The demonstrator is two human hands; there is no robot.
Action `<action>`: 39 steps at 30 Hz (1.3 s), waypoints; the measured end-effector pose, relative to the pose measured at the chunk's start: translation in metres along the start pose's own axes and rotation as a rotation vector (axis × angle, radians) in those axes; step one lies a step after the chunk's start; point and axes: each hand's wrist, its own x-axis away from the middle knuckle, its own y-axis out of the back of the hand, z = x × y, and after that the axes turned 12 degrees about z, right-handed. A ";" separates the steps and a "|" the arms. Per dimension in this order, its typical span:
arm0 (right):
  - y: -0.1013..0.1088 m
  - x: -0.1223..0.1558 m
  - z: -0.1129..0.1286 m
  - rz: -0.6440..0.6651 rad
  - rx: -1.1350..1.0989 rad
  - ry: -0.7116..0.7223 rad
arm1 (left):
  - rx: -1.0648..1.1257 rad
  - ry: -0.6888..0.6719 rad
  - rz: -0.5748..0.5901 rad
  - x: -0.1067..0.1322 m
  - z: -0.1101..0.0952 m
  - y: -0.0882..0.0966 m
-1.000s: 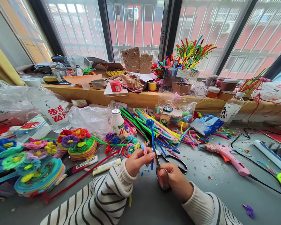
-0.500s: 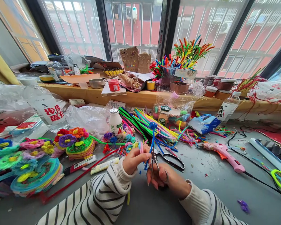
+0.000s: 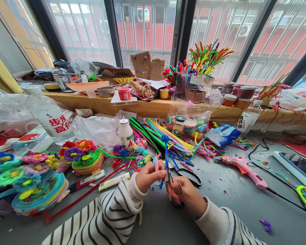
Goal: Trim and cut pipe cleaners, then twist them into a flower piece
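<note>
The scissors (image 3: 170, 175) are shifting slightly rightward since the earlier frame, the right hand (image 3: 187, 194) gripping them. The left hand (image 3: 151, 177) is pinching the blue stem (image 3: 166, 153) above the tabletop (image 3: 160, 221), towards its near edge; snipping is seemingly underway, needing a steady stem.

Fuzzy stem (image 3: 166, 153): solid blue, knob (image 3: 165, 138) included. Sleeves (image 3: 112, 217): off-white, black stripes; cuffs (image 3: 213, 219) plain off-white. Table (image 3: 158, 221): grey. Glue gun (image 3: 252, 174): pink, trigger (image 3: 241, 167) orange, cord (image 3: 287, 198) black. Small bottle (image 3: 125, 133): white, green and red print. Loose scissors (image 3: 200, 181): black handles. Packet (image 3: 224, 135): blue and white. Tub (image 3: 123, 93): red. Disc (image 3: 52, 194): banded turquoise, yellow, pink. Flowers (image 3: 11, 174): blue, mint, pink, lilac; yellow centres. Stem bundle (image 3: 178, 142): green, yellow, pink, white, blue. Scrap (image 3: 266, 226): purple. Long strip (image 3: 79, 194): red.
</note>
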 end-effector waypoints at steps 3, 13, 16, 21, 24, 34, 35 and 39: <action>-0.001 0.000 0.002 -0.041 0.000 -0.025 | 0.001 -0.004 -0.017 0.000 0.000 -0.001; -0.004 0.001 0.007 -0.089 0.079 -0.092 | -0.093 0.021 -0.067 -0.001 -0.001 0.001; -0.005 0.000 0.007 -0.129 0.171 -0.119 | -0.087 0.039 -0.129 -0.001 -0.002 0.000; -0.004 0.000 0.006 -0.083 0.273 -0.041 | -0.047 0.066 -0.127 0.000 -0.005 -0.002; -0.004 0.002 0.007 0.004 0.281 0.034 | -0.038 0.040 -0.091 0.001 -0.005 -0.002; -0.001 0.003 0.010 0.052 0.257 0.061 | -0.010 0.030 -0.027 0.003 -0.003 -0.003; -0.002 0.003 0.009 0.041 0.249 0.066 | -0.012 0.030 -0.030 0.002 -0.003 -0.003; -0.002 0.003 0.006 -0.030 0.258 0.016 | -0.036 0.028 -0.045 0.002 -0.004 -0.002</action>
